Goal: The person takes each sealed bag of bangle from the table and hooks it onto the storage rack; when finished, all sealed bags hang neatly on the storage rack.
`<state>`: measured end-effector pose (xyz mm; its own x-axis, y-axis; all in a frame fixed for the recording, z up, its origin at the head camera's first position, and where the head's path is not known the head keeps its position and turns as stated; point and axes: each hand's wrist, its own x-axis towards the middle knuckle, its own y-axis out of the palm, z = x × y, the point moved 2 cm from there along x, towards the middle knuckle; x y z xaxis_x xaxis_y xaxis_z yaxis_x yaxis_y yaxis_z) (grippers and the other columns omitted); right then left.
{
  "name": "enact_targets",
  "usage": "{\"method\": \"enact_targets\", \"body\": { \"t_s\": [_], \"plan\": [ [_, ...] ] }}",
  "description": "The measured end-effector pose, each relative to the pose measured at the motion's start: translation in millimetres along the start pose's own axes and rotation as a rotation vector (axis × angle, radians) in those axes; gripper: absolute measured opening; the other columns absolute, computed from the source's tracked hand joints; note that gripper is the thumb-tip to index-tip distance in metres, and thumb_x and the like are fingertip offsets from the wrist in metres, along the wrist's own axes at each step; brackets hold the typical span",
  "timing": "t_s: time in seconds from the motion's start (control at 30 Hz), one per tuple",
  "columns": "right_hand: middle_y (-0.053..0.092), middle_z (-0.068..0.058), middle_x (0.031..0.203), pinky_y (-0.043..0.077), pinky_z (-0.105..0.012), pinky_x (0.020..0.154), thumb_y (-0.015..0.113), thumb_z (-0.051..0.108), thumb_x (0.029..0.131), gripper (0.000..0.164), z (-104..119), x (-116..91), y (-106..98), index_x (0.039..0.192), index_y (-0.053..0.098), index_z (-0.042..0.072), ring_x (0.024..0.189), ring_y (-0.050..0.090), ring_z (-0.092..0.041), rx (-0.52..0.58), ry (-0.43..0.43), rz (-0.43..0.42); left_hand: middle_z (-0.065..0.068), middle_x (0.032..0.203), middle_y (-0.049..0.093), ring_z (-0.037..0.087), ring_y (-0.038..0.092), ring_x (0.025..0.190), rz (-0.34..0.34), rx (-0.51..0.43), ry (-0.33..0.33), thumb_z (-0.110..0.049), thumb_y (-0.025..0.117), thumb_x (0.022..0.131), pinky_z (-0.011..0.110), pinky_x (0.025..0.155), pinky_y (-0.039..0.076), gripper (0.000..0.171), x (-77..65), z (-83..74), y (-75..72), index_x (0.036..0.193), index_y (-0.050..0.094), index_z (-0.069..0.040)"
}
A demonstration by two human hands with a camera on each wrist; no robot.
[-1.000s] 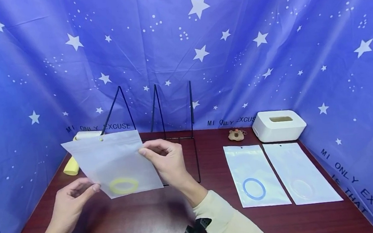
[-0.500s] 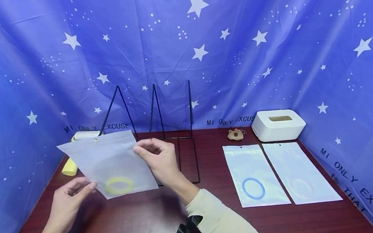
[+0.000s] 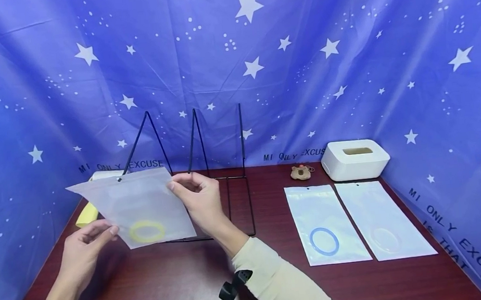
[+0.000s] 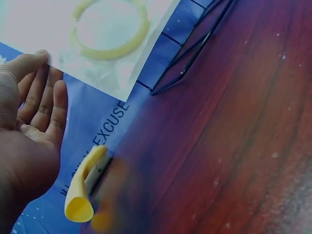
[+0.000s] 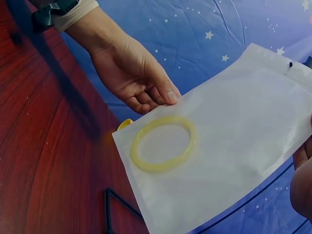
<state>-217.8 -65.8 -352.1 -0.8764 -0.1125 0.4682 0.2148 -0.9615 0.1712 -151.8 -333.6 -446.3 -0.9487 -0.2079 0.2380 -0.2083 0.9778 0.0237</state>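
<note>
A whitish translucent flat bag with a yellow ring inside hangs between my hands, tilted. My left hand pinches its left edge low down, thumb in front, as the left wrist view shows with the bag corner. Higher up, the right edge is pinched by my right hand. The bag's top hole meets the left prong of a black wire rack; I cannot tell whether the prong passes through it. The bag covers part of the rack.
On the right lie two similar bags, one with a blue ring, one with a pale ring. Behind them are a white tissue box and a small brown pouch-like item. A lint roller with a yellow handle lies back left.
The bag has shifted slightly left and up in both hands. Its hole showed yellow before and now shows black at the rack's prong. The head view has turned a little.
</note>
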Motion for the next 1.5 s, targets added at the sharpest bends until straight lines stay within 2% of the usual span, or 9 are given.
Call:
{"method": "enact_targets", "body": {
  "t_s": [0.3, 0.6, 0.83, 1.27, 1.5],
  "plan": [
    [0.075, -0.031, 0.097, 0.055, -0.014, 0.074, 0.076, 0.003, 0.090, 0.016, -10, 9, 1, 0.102, 0.076, -0.008, 0.079, 0.068, 0.003, -0.016, 0.024, -0.023, -0.012, 0.088, 0.077, 0.003, 0.070, 0.076, 0.003, 0.016, 0.008, 0.002, 0.070, 0.095, 0.015, 0.074, 0.056, 0.015, 7.8, 0.8, -0.1, 0.101, 0.077, -0.010],
    [0.076, -0.025, 0.090, 0.051, -0.013, 0.066, 0.078, 0.004, 0.089, 0.014, -15, 22, 0, 0.098, 0.077, -0.006, 0.070, 0.062, 0.001, -0.046, 0.031, -0.095, -0.014, 0.089, 0.076, 0.001, 0.070, 0.076, -0.008, 0.029, -0.002, -0.004, 0.072, 0.096, 0.014, 0.074, 0.056, 0.013, 22.4, 2.3, 2.9, 0.102, 0.077, -0.013],
    [0.076, -0.014, 0.083, 0.046, -0.013, 0.060, 0.082, 0.011, 0.088, 0.012, -19, 35, -1, 0.095, 0.080, 0.001, 0.067, 0.057, 0.000, -0.091, 0.053, -0.140, -0.013, 0.089, 0.076, 0.003, 0.070, 0.076, -0.024, -0.026, -0.017, -0.004, 0.073, 0.095, 0.016, 0.074, 0.057, 0.014, 39.1, 5.6, 5.1, 0.102, 0.077, -0.016],
    [0.077, -0.011, 0.085, 0.047, -0.015, 0.061, 0.083, 0.017, 0.087, 0.015, -25, 60, -2, 0.097, 0.081, 0.006, 0.070, 0.058, -0.001, -0.143, 0.113, -0.189, -0.012, 0.086, 0.076, 0.004, 0.068, 0.072, -0.094, -0.155, -0.020, 0.001, 0.075, 0.091, 0.016, 0.071, 0.056, 0.018, 71.9, 2.5, 11.5, 0.095, 0.078, -0.016],
    [0.078, -0.011, 0.087, 0.048, -0.017, 0.063, 0.082, 0.017, 0.089, 0.013, -30, 73, -2, 0.097, 0.082, 0.006, 0.073, 0.060, -0.001, -0.151, 0.135, -0.211, -0.012, 0.088, 0.075, 0.002, 0.067, 0.073, -0.144, -0.204, -0.060, -0.001, 0.077, 0.090, 0.015, 0.069, 0.057, 0.016, 88.5, 6.5, 13.0, 0.095, 0.078, -0.017]
  ]
}}
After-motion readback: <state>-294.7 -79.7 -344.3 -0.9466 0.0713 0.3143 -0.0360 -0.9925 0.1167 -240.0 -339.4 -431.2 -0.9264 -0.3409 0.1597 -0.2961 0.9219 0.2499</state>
